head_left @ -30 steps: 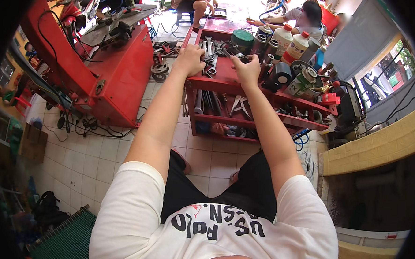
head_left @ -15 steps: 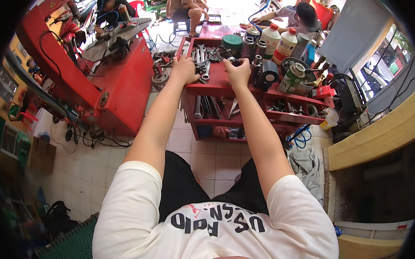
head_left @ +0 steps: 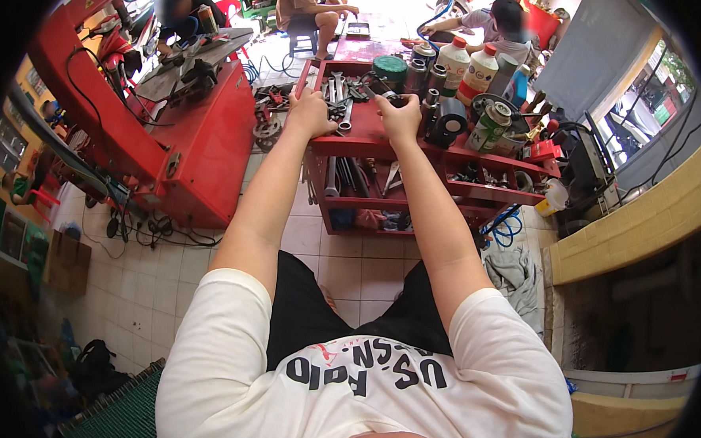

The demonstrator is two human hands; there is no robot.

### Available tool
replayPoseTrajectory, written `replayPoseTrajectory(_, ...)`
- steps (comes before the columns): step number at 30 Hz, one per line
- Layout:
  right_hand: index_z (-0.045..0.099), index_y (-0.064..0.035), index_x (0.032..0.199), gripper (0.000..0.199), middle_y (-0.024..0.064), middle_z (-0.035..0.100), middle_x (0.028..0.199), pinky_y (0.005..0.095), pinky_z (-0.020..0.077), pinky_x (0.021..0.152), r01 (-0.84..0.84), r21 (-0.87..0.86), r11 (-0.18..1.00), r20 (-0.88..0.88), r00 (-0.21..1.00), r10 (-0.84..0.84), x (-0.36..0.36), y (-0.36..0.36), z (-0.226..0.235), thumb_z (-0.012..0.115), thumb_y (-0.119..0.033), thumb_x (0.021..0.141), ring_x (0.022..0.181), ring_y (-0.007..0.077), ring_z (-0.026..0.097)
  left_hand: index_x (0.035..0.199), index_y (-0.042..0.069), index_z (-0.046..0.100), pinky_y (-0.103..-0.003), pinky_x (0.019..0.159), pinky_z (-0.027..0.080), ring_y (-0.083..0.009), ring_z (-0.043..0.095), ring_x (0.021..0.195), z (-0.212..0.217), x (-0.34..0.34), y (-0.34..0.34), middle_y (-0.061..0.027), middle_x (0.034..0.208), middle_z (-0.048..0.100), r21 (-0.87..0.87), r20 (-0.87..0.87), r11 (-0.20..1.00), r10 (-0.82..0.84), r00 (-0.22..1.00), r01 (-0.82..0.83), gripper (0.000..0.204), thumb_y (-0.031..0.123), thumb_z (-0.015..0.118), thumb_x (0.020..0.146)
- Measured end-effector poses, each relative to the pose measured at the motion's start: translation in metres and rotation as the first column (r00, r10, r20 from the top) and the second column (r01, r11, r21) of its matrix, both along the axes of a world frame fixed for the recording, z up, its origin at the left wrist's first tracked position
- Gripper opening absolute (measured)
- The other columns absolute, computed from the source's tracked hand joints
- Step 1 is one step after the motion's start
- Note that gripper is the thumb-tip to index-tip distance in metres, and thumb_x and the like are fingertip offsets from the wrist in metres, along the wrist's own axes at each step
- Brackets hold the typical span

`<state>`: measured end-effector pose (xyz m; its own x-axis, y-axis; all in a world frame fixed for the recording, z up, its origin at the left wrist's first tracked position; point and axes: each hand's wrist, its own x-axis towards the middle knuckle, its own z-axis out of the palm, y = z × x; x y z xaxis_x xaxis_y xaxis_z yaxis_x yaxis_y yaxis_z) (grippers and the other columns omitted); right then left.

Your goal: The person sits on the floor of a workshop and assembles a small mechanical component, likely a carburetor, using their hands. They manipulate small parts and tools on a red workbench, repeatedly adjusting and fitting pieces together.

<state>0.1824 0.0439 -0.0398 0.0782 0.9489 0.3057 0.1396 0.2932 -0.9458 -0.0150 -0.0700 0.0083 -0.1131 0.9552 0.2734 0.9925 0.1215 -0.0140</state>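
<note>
My left hand (head_left: 308, 114) rests on the left side of a red tool cart (head_left: 362, 150). Its fingers point away from me and its thumb is spread to the right, close to the wrenches (head_left: 342, 100). A ring-ended wrench (head_left: 345, 120) lies just beside that thumb. Farther right, my right hand (head_left: 402, 120) curls its thumb and fingers about a dark round metal part (head_left: 390, 100), partly hidden by the hand. A green-lidded tub (head_left: 390, 68) stands just beyond it. Dark metal cylinders (head_left: 429, 104) stand directly to its right.
White bottles with red caps (head_left: 478, 73), a green-and-white spray can (head_left: 491, 125) and a black cylinder (head_left: 448, 123) crowd the cart's right side. A red machine (head_left: 203, 148) stands left. Beyond the cart, a person in brown (head_left: 304, 6) sits on a stool. Blue hose (head_left: 505, 227) lies coiled at right.
Both hands stay nearly in place while the view shifts slightly. The dark item by my left thumb no longer shows. At the far left a person's head has risen; the seated person's hand has moved outward.
</note>
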Motion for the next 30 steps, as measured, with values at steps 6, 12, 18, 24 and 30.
replayPoseTrajectory(6, 0.062, 0.0013, 0.111, 0.067, 0.0231, 0.072, 0.102, 0.0445, 0.0541, 0.088, -0.016, 0.029, 0.999, -0.024, 1.0, 0.017, -0.007, 0.002, -0.001, 0.09, -0.041, 0.068, 0.098, 0.036, 0.071, 0.081, 0.01, 0.08, -0.047, 0.098, 0.043, -0.0214, 0.063, 0.103, -0.002, -0.008, -0.021, -0.003, 0.093, 0.072, 0.591, 0.329, 0.806, -0.222, 0.918, -0.017, 0.022, 0.031, 0.083, 0.074)
replayPoseTrajectory(12, 0.062, 0.0004, 0.105, 0.059, 0.0151, 0.072, 0.092, 0.0386, 0.0543, 0.079, -0.06, 0.229, 0.972, -0.088, 0.993, 0.082, 0.003, -0.002, 0.007, 0.093, -0.036, 0.07, 0.086, 0.0252, 0.07, 0.098, 0.003, 0.075, -0.024, 0.077, 0.054, -0.0092, 0.069, 0.084, -0.004, 0.039, -0.085, -0.0075, 0.096, 0.076, 0.552, 0.79, 0.739, -0.611, -0.04, -0.386, 0.016, 0.019, 0.074, 0.095)
replayPoseTrajectory(18, 0.055, -0.0018, 0.107, 0.042, 0.0033, 0.07, 0.09, 0.0248, 0.0533, 0.075, -0.473, 0.248, 0.845, -0.218, 0.823, 0.525, 0.042, -0.129, 0.005, 0.087, -0.012, 0.082, 0.081, 0.0084, 0.065, 0.117, 0.005, 0.067, -0.03, 0.085, 0.055, -0.0144, 0.069, 0.099, -0.038, 0.042, -0.189, -0.0055, 0.106, 0.072, 0.446, 0.747, 0.769, -0.601, -0.282, -0.458, 0.019, 0.009, 0.07, 0.098)
replayPoseTrajectory(24, 0.056, -0.0033, 0.109, 0.047, 0.0034, 0.071, 0.091, 0.0273, 0.0532, 0.073, -0.66, 0.077, 0.747, -0.092, 0.742, 0.664, 0.08, -0.234, -0.048, 0.089, -0.015, 0.077, 0.08, 0.0095, 0.064, 0.127, 0.002, 0.064, -0.03, 0.091, 0.052, -0.0139, 0.065, 0.104, -0.058, 0.058, -0.229, -0.0041, 0.112, 0.068, 0.391, 0.859, 0.837, -0.481, -0.173, -0.384, 0.029, 0.011, 0.07, 0.1)
replayPoseTrajectory(30, 0.059, -0.002, 0.105, 0.054, 0.0098, 0.066, 0.094, 0.033, 0.0496, 0.084, -0.663, -0.083, 0.744, 0.122, 0.734, 0.668, 0.092, -0.25, -0.106, 0.09, -0.031, 0.072, 0.091, 0.0171, 0.062, 0.121, 0.0, 0.065, -0.031, 0.092, 0.052, -0.0139, 0.065, 0.1, -0.1, 0.073, -0.229, -0.0062, 0.112, 0.067, 0.375, 0.926, 0.911, -0.356, 0.128, -0.173, 0.026, 0.007, 0.071, 0.096)
